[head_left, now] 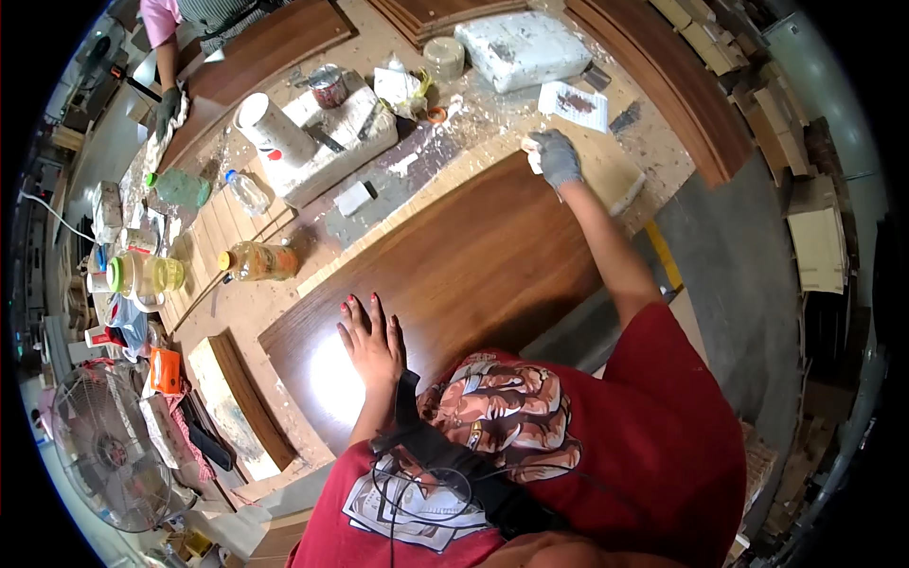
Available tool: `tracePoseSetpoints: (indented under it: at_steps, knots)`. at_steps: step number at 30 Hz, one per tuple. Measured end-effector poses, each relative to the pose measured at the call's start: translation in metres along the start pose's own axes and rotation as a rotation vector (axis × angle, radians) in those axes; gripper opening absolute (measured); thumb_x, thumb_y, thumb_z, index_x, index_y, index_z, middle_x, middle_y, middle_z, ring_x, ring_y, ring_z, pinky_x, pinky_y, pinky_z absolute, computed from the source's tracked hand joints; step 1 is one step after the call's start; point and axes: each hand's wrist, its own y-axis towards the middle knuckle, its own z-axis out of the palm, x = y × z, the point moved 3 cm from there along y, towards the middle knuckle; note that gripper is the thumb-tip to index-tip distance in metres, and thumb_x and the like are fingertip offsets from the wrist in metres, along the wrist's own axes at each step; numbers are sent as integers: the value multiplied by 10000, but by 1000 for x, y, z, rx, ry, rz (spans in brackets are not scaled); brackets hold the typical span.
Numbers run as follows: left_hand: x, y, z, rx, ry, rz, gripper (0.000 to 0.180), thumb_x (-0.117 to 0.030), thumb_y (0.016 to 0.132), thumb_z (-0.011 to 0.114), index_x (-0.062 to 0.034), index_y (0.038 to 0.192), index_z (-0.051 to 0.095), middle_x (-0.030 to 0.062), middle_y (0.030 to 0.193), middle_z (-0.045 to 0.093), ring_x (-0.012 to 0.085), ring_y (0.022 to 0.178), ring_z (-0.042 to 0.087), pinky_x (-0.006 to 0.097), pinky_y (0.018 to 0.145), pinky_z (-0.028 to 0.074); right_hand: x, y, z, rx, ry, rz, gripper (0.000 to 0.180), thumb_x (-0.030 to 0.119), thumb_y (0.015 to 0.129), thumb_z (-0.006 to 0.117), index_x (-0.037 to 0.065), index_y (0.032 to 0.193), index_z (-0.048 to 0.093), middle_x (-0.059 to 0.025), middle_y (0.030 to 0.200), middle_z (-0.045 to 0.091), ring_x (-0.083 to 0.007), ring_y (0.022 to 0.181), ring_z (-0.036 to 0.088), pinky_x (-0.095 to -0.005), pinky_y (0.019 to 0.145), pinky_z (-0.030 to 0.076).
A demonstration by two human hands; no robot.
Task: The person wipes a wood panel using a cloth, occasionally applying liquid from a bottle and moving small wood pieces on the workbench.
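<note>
A large dark brown wooden panel (473,256) lies flat on the workbench in front of me. My left hand (371,343) is bare and rests flat on the panel's near part, fingers spread. My right hand (556,158) wears a grey glove and reaches to the panel's far corner, closed on a small pale pad or cloth (532,156) pressed at the panel's edge. A white sheet with a brown smear (574,104) lies just beyond that hand.
The bench holds a white cylinder (275,131), a metal tin (328,85), a white block (523,47), bottles (260,260) and jars on the left. Another person's gloved hand (168,106) works at the far left. A fan (106,450) stands at the lower left.
</note>
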Motion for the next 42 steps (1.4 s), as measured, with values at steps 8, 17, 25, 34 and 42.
tracePoseSetpoints:
  at_steps: [8, 17, 25, 34, 42]
  knots:
    - [-8, 3, 6, -17, 18, 3, 582, -396, 1072, 418, -209, 1617, 334, 193, 1681, 229, 369, 1569, 165, 524, 1265, 95, -25, -66, -11, -53, 3, -58, 264, 202, 912, 661, 243, 1164, 729, -121, 1204, 632, -346, 1162, 595, -428, 1006, 494]
    - [-3, 4, 10, -114, -29, 52, 583, -398, 1065, 457, -176, 1596, 372, 219, 1674, 227, 395, 1561, 173, 548, 1259, 112, -114, -139, -16, 143, 618, -38, 209, 214, 928, 653, 43, 997, 750, -148, 835, 707, -264, 799, 684, -391, 749, 542]
    - [-99, -15, -8, 303, -223, 701, 802, -460, 880, 700, -324, 1598, 368, 144, 1722, 117, 428, 1581, 25, 748, 1178, 2, -76, -94, 3, -81, 203, 79, 259, 258, 886, 655, 185, 1111, 760, -227, 1007, 705, -381, 962, 690, -465, 852, 550]
    - [-112, -34, 4, 202, -2, 749, 814, -131, 853, 610, -404, 1583, 376, 152, 1715, 135, 476, 1566, 72, 831, 1105, 93, -130, -287, -21, -249, 442, -100, 267, 142, 841, 684, 108, 1092, 768, -127, 950, 731, -275, 864, 679, -404, 809, 528]
    - [-112, -29, 13, 171, 32, 778, 1078, -709, 663, 798, -395, 1591, 350, 134, 1724, 87, 466, 1569, 17, 810, 1132, 57, -150, -274, -21, -352, 626, 105, 224, 209, 950, 639, 104, 1094, 774, -100, 936, 693, -198, 821, 651, -344, 737, 517]
